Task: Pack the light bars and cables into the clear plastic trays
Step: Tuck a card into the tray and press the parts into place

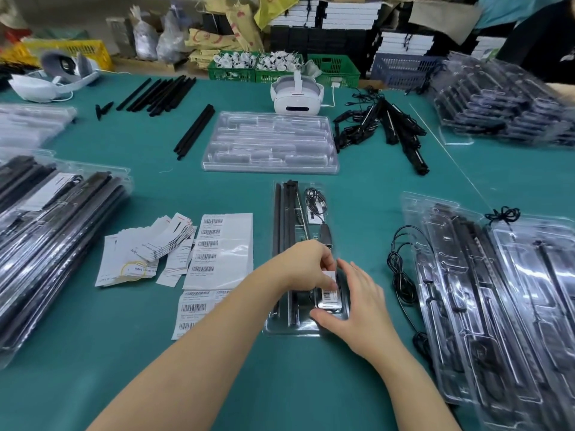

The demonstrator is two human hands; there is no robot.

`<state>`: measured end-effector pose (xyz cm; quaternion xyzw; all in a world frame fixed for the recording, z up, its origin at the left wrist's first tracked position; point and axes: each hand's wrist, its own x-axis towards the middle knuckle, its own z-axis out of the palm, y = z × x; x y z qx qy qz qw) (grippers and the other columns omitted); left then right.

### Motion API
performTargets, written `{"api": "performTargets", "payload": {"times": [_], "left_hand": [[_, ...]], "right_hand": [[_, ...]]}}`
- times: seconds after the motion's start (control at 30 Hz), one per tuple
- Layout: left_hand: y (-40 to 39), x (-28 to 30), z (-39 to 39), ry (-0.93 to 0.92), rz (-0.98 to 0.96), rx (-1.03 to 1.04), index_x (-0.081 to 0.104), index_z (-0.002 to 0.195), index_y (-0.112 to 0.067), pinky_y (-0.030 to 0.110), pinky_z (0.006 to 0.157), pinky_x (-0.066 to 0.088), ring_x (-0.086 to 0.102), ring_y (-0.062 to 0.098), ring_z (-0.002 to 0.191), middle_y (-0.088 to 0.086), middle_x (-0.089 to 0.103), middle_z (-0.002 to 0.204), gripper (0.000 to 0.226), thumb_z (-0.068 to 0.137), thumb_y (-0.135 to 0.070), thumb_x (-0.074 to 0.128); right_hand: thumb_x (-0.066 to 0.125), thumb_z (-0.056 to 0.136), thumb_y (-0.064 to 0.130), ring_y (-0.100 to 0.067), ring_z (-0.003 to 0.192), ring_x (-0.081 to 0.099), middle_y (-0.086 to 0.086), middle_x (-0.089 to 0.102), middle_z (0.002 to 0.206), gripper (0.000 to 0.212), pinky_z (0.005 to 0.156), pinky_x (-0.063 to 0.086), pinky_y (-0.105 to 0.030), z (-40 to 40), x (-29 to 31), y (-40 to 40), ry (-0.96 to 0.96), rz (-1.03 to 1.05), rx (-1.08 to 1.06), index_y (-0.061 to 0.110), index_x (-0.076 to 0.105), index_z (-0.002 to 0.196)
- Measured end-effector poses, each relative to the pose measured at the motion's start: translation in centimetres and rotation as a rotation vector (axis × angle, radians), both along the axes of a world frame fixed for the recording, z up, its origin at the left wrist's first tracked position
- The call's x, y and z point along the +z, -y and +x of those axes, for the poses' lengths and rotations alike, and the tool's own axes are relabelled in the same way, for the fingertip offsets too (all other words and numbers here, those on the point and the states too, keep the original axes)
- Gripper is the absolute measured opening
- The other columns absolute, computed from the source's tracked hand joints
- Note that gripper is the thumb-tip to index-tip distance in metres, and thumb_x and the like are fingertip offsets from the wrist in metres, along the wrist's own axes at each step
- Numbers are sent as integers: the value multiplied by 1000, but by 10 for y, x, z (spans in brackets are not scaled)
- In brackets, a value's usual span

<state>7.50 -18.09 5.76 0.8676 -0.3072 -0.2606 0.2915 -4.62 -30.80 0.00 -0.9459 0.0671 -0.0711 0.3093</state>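
Note:
A clear plastic tray [281, 328] lies lengthwise on the green table in front of me, holding black light bars [284, 213] on its left side and a coiled black cable [315, 202] on its right. My left hand [306, 267] pinches a small white barcode label [329, 290] over the tray's near right part. My right hand [357, 301] rests beside it, fingers spread, thumb and fingertips touching the tray around the label. What lies under the label is hidden.
A stack of empty clear trays [270, 144] sits beyond. Loose light bars [194, 132] lie at the back left, bars with cables [395, 126] at the back right. Packed trays [497, 306] are stacked right and left. Barcode label sheets [224, 250] lie left of the tray.

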Motion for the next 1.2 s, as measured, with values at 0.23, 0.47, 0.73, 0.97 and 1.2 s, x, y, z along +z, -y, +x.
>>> {"api": "performTargets", "payload": {"times": [0.23, 0.47, 0.73, 0.97, 1.2], "left_hand": [[0, -2, -5, 60, 10, 2, 62, 94, -21, 21, 63, 40, 52, 2, 72, -15, 56, 80, 24, 80, -22, 81], [-1, -5, -11, 121, -16, -1, 64, 102, -19, 29, 78, 45, 58, 17, 91, -9, 51, 91, 25, 81, -20, 79], [-5, -10, -7, 113, 1, 37, 53, 131, -28, 29, 83, 43, 53, 15, 90, -3, 34, 116, 67, 74, -36, 86], [3, -14, 1, 205, -38, 115, 66, 111, -27, 34, 83, 49, 58, 18, 92, -4, 49, 101, 47, 71, -40, 87], [0, -21, 6, 222, -108, 132, 71, 110, -25, 30, 81, 46, 55, 11, 87, -8, 52, 93, 31, 81, -34, 81]], "right_hand": [[74, 74, 62, -2, 142, 15, 13, 31, 156, 102, 117, 14, -28, 0, 1, 0, -3, 3, -1, 28, 23, 156], [74, 72, 63, 0, 137, 22, 15, 39, 149, 99, 111, 16, -23, 0, 1, 0, -2, 0, -3, 30, 27, 153], [72, 69, 66, 2, 135, 19, 22, 34, 149, 111, 110, 14, -21, 0, -1, 1, -20, 36, -12, 31, 13, 157], [71, 70, 68, 0, 137, 23, 17, 37, 151, 108, 113, 15, -22, 0, 0, 1, -15, 14, -6, 31, 18, 156], [69, 70, 69, -1, 137, 20, 15, 35, 152, 108, 115, 15, -24, 0, 2, 1, -26, 25, -8, 30, 18, 156]]}}
